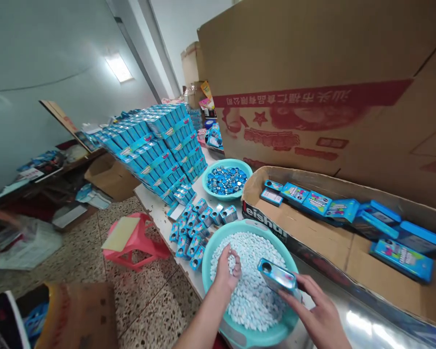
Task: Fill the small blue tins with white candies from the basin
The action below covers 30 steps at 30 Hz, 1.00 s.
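Observation:
A turquoise basin (208, 271) full of small pale blue-white candies (256, 310) is in front of me. My left hand (228, 271) dips into the candies on the basin's left side, its fingers curled round several of them. Over the right side of the basin, my right hand (314, 308) grips a blue tin (278, 276) between thumb and fingers. The tin is tilted, and a round dark hole shows in its near-left end. Just beyond the basin, several similar tins (194, 228) with round holes stand grouped on the white table.
A smaller turquoise basin (204, 183) holds blue and silver caps. Tall stacks of packed blue tins (156, 155) rise at the back left. To the right, a long cardboard tray (327, 237) holds several tins, beneath a large carton (312, 58). A red stool (141, 242) stands left.

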Each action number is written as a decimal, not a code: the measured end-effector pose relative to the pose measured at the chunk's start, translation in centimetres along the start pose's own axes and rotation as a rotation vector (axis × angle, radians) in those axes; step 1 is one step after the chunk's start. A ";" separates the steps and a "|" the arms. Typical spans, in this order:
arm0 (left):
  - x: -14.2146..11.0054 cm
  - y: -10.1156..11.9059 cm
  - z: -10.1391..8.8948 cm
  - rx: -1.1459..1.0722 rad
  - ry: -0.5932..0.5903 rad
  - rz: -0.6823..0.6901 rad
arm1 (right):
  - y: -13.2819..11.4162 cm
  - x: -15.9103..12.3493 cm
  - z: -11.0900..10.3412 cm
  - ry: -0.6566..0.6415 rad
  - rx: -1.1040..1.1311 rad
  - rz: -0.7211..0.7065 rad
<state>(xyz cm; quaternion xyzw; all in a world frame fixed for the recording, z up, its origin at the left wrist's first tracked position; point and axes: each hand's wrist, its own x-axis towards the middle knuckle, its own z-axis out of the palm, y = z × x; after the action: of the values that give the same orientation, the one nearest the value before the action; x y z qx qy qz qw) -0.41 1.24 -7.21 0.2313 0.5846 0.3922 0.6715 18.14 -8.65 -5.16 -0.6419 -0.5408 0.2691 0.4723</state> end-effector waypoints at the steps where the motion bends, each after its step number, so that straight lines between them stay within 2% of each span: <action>1: -0.7 0.8 0.5 -0.166 -0.024 -0.044 | -0.2 0.1 0.4 -0.016 0.001 -0.005; 3: -2.3 2.4 1.7 -0.359 -0.100 -0.025 | -0.8 0.1 1.2 -0.052 0.002 -0.011; 6: -4.1 3.9 3.5 -0.373 -0.174 0.187 | -1.7 0.1 2.2 -0.105 0.009 -0.005; 8: -4.8 4.3 4.3 -0.318 -0.154 0.299 | -2.0 0.2 2.6 -0.127 0.013 0.002; 10: -5.1 4.4 4.7 -0.285 -0.108 0.351 | -2.2 0.2 2.9 -0.131 0.015 0.003; 15: -4.8 4.4 5.2 -0.319 0.002 0.341 | -2.3 0.3 3.0 -0.120 0.037 0.012; 20: -4.9 5.2 5.4 -0.378 -0.042 0.268 | -2.2 0.4 3.0 -0.131 0.107 0.061; 23: -4.6 5.3 4.7 -0.381 -0.051 0.242 | -1.9 0.3 2.8 -0.143 0.195 0.105; 25: -4.1 5.0 3.6 -0.264 -0.013 0.265 | -1.5 0.2 2.4 -0.161 0.287 0.143; 26: -3.8 4.7 2.9 -0.132 0.000 0.290 | -1.3 0.1 2.2 -0.165 0.334 0.166; 28: -3.5 4.2 1.4 0.238 -0.007 0.368 | -0.8 -0.1 1.8 -0.157 0.402 0.207; 30: -3.9 3.8 0.3 0.581 -0.106 0.456 | -0.3 -0.2 1.5 -0.130 0.416 0.225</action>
<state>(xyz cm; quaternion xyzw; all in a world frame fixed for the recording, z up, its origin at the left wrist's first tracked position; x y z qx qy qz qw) -1.11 0.43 -1.83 0.5566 0.5692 0.3370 0.5026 16.65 -8.36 -5.56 -0.5685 -0.4281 0.4661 0.5256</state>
